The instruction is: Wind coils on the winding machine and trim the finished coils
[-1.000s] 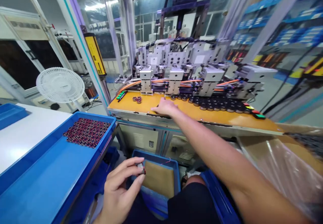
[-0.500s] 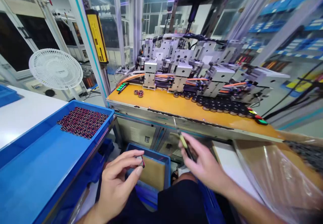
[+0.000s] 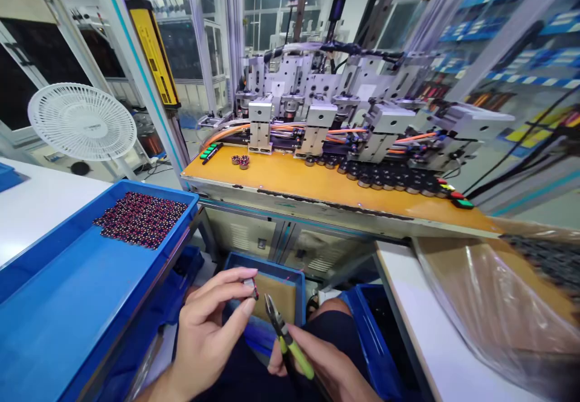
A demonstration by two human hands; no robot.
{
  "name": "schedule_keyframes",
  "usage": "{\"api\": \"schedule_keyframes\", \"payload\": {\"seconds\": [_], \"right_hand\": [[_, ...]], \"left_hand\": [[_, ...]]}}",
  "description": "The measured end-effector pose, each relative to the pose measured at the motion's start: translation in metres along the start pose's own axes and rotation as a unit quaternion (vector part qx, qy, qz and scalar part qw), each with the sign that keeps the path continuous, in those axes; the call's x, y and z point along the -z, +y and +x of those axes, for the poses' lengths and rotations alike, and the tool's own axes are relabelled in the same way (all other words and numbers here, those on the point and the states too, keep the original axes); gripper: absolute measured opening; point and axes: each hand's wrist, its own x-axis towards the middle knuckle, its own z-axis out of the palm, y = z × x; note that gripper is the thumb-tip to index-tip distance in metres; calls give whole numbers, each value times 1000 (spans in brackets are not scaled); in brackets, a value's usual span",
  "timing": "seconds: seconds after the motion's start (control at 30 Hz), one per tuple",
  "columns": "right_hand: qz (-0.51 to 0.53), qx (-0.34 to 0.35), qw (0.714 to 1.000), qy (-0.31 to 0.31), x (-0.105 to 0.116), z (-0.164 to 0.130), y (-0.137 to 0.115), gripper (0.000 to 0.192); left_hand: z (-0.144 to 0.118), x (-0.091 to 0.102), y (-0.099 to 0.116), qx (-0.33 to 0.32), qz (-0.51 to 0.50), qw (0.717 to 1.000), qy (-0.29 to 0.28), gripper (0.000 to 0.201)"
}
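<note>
My left hand (image 3: 206,329) pinches a small coil part (image 3: 251,287) with red wire between thumb and forefinger, low in the view above my lap. My right hand (image 3: 326,369) grips small cutters with green handles (image 3: 285,335). The cutter tips point up toward the coil part and sit just to its right, a short gap away. Both hands hover over a small blue bin (image 3: 296,278) with a brown liner on the floor in front of me.
A large blue tray (image 3: 67,317) at left holds several dark red coil parts (image 3: 138,217). Ahead stands an orange-topped machine bench (image 3: 317,187) with metal fixtures, black parts and coloured buttons. A white fan (image 3: 81,121) stands left. A plastic-lined box (image 3: 498,305) sits at right.
My right hand left the orange bench, picked up the green-handled cutters and brought them down beside the coil part. My left hand has held the part almost still.
</note>
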Motion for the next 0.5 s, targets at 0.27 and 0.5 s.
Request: {"api": "schedule_keyframes", "payload": {"seconds": [0.27,0.5], "right_hand": [[-12,-8,1000,-3,-1,2,-14,62],[-1,-41,999,19,-3,0,-20,59]], "left_hand": [[-2,2,2,4,10,1000,4,31],[-1,1,-1,8,15,1000,-1,31]]}}
